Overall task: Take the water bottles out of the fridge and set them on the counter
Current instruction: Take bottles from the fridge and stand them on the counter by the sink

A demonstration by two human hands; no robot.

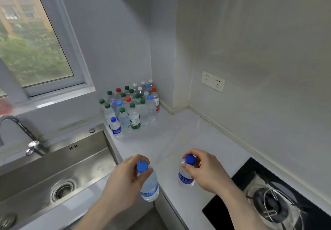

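My left hand point(123, 178) pinches the neck of a clear water bottle with a blue cap point(149, 185), held just over the counter's front edge. My right hand point(206, 169) pinches the blue cap of a second bottle with a blue label point(185, 178) above the pale counter point(179, 136). Whether either bottle touches the counter I cannot tell. Several water bottles point(132, 108) with green, red, blue and white caps stand grouped in the back corner of the counter. The fridge is out of view.
A steel sink point(59, 172) with a tap point(19, 133) lies to the left. A black gas hob point(268, 199) sits at the lower right. Wall sockets point(213, 81) are on the right wall, and a window point(32, 38) is at the upper left.
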